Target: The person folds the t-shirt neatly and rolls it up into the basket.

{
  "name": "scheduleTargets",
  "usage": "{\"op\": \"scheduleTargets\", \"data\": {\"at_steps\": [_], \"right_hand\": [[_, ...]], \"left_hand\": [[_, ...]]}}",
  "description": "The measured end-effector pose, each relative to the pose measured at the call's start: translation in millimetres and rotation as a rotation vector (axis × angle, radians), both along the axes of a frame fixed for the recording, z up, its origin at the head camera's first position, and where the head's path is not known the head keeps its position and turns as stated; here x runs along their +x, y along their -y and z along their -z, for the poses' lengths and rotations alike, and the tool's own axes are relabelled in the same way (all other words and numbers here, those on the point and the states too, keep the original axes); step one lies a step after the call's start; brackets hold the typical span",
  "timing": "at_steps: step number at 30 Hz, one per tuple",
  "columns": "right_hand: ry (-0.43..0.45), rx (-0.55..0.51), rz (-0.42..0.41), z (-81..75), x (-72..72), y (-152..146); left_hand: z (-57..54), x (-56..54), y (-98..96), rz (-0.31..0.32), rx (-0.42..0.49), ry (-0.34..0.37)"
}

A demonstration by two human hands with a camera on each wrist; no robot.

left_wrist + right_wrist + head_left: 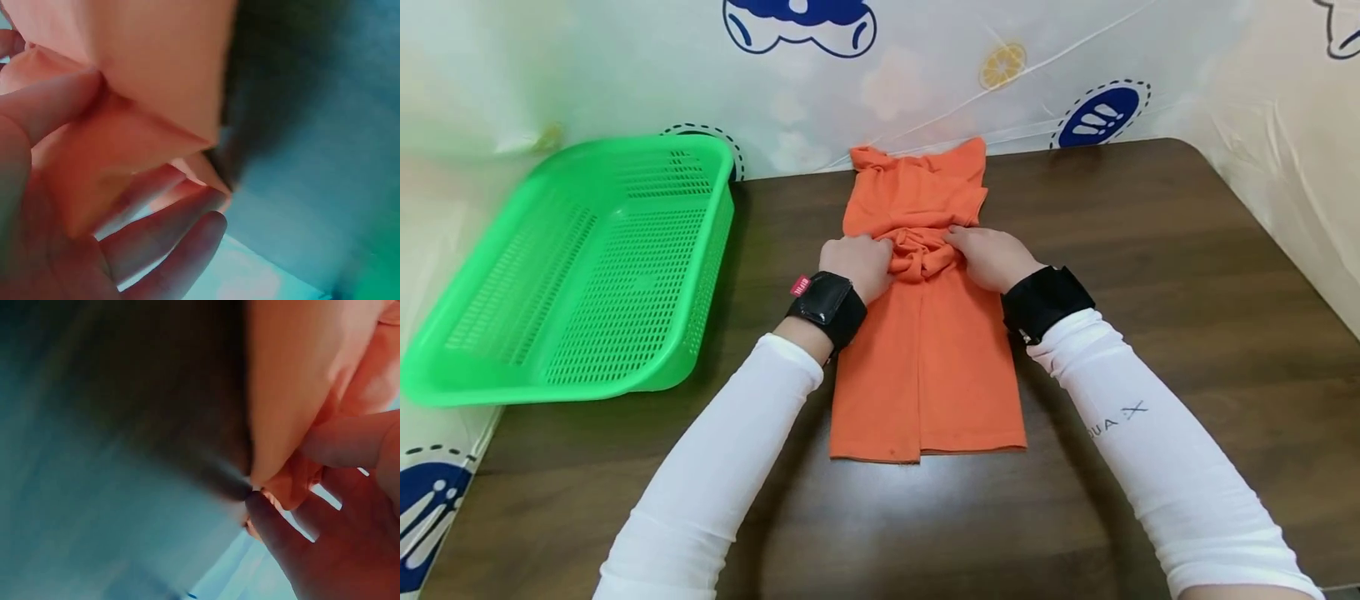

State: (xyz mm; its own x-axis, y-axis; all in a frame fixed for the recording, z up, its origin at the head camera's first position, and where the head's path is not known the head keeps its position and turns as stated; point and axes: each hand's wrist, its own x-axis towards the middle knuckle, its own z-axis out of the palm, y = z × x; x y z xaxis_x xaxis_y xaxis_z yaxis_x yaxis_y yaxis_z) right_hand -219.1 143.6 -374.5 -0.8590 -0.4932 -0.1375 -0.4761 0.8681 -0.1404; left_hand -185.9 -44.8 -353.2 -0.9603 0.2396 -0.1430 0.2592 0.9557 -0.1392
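A green basket (697, 304) sits at the left of the desk (1157, 275), its slotted floor in plain view and its body covering part of the desk's left edge. In the middle of the desk lies an orange garment (880, 383), stretched lengthwise, its near part flat and its waist gathered into a bunch. The left hand (859, 262) and right hand (995, 257) pinch that bunch from either side, thumbs on top. Black bands (829, 308) circle both wrists, and the left white sleeve (707, 475) runs between basket and garment. A printed sheet (917, 92) rises behind the desk. Some fingertips are hidden in the folds, the lower picture edge cuts off the arms, and both wrist views are dark and blurred
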Motion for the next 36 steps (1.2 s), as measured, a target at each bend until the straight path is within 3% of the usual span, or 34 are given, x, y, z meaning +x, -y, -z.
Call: {"op": "scheduleTargets", "data": {"at_steps": [4, 9, 12, 17, 20, 23, 27, 30, 33, 36], "right_hand": [[0.069, -0.041, -0.016, -6.3, 2.7, -5.1], [0.056, -0.104, -0.023, -23.5, 19.6, -11.6], [0.025, -0.120, -0.019, -32.0, 40.6, -14.1], [-0.032, -0.156, -0.002, -40.2, 84.9, -14.7], [-0.060, -0.170, -0.040, -40.7, 109.9, -11.5], [-0.071, -0.185, -0.084, -38.0, 132.6, -6.4], [-0.095, -0.226, -0.089, -32.3, 159.3, -2.1], [-0.109, -0.245, -0.092, -28.2, 175.5, -0.5], [-0.118, -0.249, -0.117, -25.2, 185.5, 1.8], [-0.149, -0.247, -0.163, -24.8, 187.4, 6.4]], "left_hand": [[-0.9, 2.9, 0.5, -0.005, 0.045, -0.030], [-5.8, 20.1, 10.9, 0.009, 0.106, -0.116], [-7.5, 38.8, 16.2, 0.076, 0.128, -0.192], [-4.8, 79.5, 16.6, 0.226, 0.166, -0.340], [-0.6, 104.8, 14.3, 0.270, 0.177, -0.374], [3.3, 130.9, 13.0, 0.288, 0.181, -0.306], [1.8, 164.8, 10.1, 0.334, 0.183, -0.092], [-3.1, 183.8, 7.5, 0.380, 0.171, 0.050], [-7.5, 195.2, 6.0, 0.407, 0.164, 0.104], [-11.0, 198.9, 6.1, 0.401, 0.167, 0.080]]}}
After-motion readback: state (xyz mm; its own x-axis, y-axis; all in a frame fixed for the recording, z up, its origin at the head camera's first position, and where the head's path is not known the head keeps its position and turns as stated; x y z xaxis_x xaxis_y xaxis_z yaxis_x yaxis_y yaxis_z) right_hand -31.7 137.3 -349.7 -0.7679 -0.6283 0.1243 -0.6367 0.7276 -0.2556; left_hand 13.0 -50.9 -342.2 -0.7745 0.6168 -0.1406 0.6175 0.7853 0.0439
